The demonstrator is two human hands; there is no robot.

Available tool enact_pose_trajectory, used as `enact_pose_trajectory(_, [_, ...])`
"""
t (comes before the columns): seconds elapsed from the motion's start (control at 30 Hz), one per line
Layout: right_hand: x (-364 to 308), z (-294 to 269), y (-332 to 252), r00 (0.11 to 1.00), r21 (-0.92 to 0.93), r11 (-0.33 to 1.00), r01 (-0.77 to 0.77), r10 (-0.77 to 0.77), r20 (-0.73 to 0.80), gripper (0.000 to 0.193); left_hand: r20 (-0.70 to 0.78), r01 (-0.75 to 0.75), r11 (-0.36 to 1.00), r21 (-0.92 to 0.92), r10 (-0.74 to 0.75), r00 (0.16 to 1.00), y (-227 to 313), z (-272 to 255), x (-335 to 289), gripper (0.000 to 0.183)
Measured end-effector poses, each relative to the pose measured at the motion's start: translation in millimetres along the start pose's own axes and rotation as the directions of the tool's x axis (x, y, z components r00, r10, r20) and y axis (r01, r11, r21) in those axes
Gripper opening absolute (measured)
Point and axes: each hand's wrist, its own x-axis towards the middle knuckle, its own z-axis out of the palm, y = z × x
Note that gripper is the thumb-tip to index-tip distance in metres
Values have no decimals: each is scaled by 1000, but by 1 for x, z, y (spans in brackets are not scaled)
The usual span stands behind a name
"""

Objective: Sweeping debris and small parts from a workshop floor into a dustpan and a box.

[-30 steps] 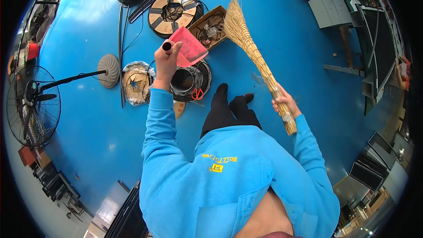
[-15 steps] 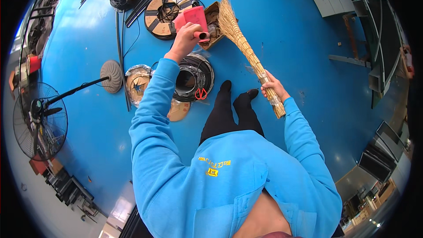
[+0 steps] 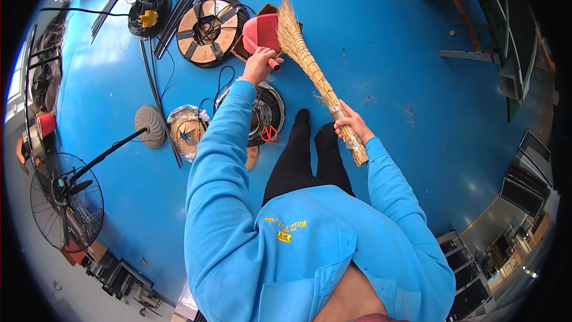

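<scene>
My left hand [image 3: 259, 64] is wrapped round the handle of a red dustpan [image 3: 262, 31], which is held over an open cardboard box [image 3: 241, 51] and hides most of it. In my right hand [image 3: 353, 122] is a straw hand broom [image 3: 316, 74], gripped low on its bound handle. The broom slants up and to the left. Its bristles [image 3: 290, 30] are at the right edge of the dustpan; whether they touch it I cannot tell. What the pan and the box hold is hidden.
Left of the box lies a large cable reel [image 3: 205, 31]. Closer to my feet are a black coil with red scissors [image 3: 269, 133] and a cardboard spool [image 3: 186, 134]. A standing fan [image 3: 65, 200] is at the left, metal frames [image 3: 471, 56] at the right. Black strips cross the blue floor.
The dustpan has turned, so that its red pan now sits more across the box and covers it. The broom has shifted left, bringing its bristles to the pan. My view has moved a little.
</scene>
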Motion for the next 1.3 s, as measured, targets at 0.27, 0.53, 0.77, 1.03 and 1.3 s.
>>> enact_pose_trajectory(0.27, [-38,8,16,989,-86,990,110,-117,-90,85,138,20,999,-26,-16,990,-46,71,-7,23])
enact_pose_trajectory(0.53, [-38,-7,55,958,172,963,207,-164,-236,81,177,29,999,14,-31,984,-98,118,-17,23])
enact_pose_trajectory(0.77, [-32,-15,75,949,266,937,228,-153,-275,81,139,49,999,-12,-47,989,-131,109,-15,24])
enact_pose_trajectory(1.03, [-27,-15,57,905,-185,983,10,-88,-417,81,143,66,998,-11,-64,988,-124,76,-28,22])
enact_pose_trajectory(1.3, [13,-28,13,886,-698,709,-98,-257,-386,84,27,56,998,-25,-55,998,-61,27,-51,21])
